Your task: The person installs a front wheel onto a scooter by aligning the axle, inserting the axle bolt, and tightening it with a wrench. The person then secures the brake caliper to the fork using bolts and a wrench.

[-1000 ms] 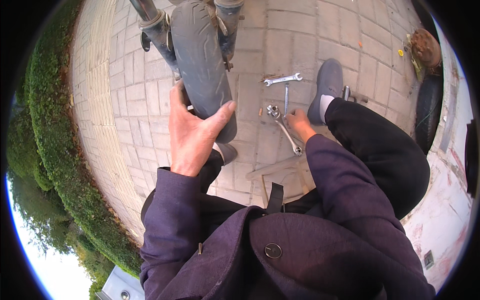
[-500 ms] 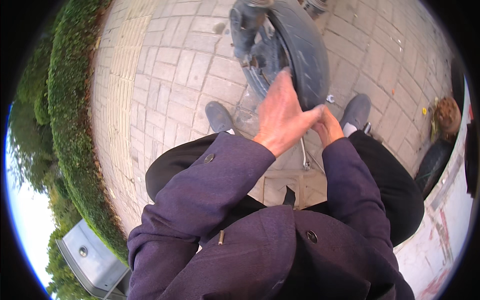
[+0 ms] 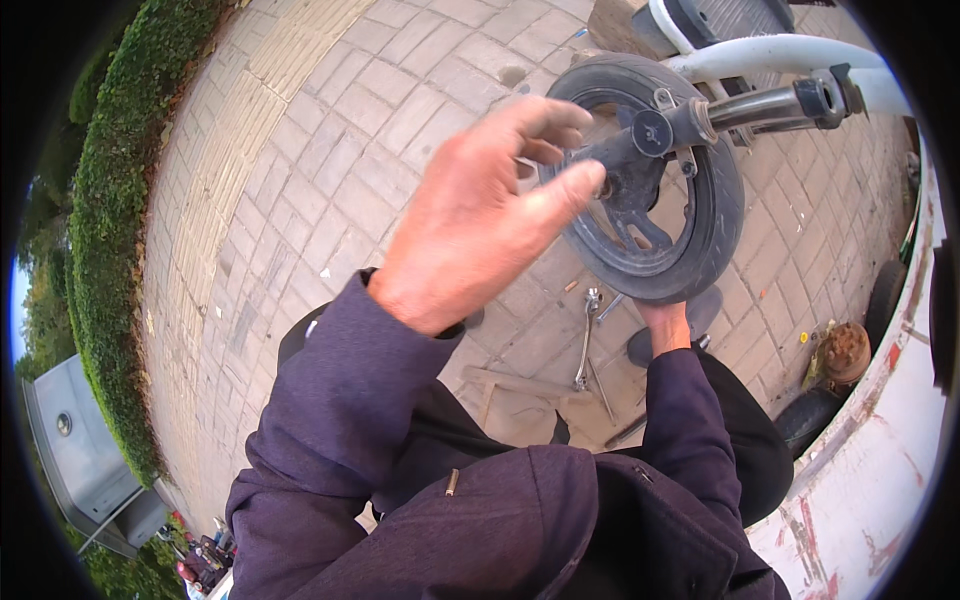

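A small wheel with a black tyre (image 3: pixel 718 230) and dark spoked rim stands tilted in front of me, joined to a metal fork (image 3: pixel 765 112) and a white tubular frame (image 3: pixel 775 55). My left hand (image 3: pixel 470 205) is raised at the wheel's left side, thumb and fingers apart and curved, close to the hub (image 3: pixel 620 180). Nothing shows between them. At the tyre's lower edge is my right hand (image 3: pixel 665 316); its fingers are hidden behind the wheel. A wrench (image 3: pixel 586 340) lies on the paving below the wheel, beside thin metal rods.
Near my feet lies a pale wooden strip (image 3: pixel 520 382). To the right are a rusty round part (image 3: pixel 843 352), a black tyre piece (image 3: pixel 806 418) and a white, red-scraped surface (image 3: pixel 850 490). A hedge (image 3: pixel 112 230) borders the brick paving on the left.
The view has shifted and the wheel now shows its side, with fork and frame visible. My left hand has come off the tyre and up to the left; my right is now behind the tyre's bottom.
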`<state>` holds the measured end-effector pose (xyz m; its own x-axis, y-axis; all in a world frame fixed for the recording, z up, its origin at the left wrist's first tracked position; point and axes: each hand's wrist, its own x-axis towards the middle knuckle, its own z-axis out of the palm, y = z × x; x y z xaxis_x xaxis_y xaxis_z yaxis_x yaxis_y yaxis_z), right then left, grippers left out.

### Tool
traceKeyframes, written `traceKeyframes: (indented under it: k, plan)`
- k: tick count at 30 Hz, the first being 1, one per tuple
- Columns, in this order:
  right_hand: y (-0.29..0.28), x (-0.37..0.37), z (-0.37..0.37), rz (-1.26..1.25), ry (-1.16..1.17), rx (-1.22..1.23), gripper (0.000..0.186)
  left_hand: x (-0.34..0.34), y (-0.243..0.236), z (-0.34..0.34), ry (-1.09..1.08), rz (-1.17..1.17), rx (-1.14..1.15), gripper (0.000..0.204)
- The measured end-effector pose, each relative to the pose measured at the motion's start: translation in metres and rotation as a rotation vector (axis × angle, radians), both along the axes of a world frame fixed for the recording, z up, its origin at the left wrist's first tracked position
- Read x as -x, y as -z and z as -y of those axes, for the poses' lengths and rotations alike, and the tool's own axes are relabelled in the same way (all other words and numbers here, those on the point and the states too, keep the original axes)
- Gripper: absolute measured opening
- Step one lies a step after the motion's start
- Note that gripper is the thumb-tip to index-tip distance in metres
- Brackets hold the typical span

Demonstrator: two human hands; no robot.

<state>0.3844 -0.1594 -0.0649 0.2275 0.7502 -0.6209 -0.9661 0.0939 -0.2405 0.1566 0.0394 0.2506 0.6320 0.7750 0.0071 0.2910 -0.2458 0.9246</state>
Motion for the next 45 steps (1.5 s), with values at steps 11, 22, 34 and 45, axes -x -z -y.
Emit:
traceKeyframes:
  k: [11, 22, 34, 45]
  plan:
    - [0.053, 0.106, 0.019, 0.344, -0.769, 0.882, 0.014, 0.14, -0.032, -0.056, -0.498, 0.335, -0.027, 0.042]
    - [0.078, 0.151, -0.318, 1.545, -0.738, 0.627, 0.032, 0.184, -0.019, -0.079, -0.579, 0.291, 0.195, 0.056]
    - [0.126, 0.126, -0.405, 1.84, -0.748, 0.991, 0.033, 0.198, -0.001, -0.096, -0.792, 0.216, 0.331, 0.065]
    - [0.021, 0.273, -0.241, 0.758, -0.911, 0.387, 0.031, 0.155, -0.017, -0.087, -0.604, 0.366, 0.37, 0.038]
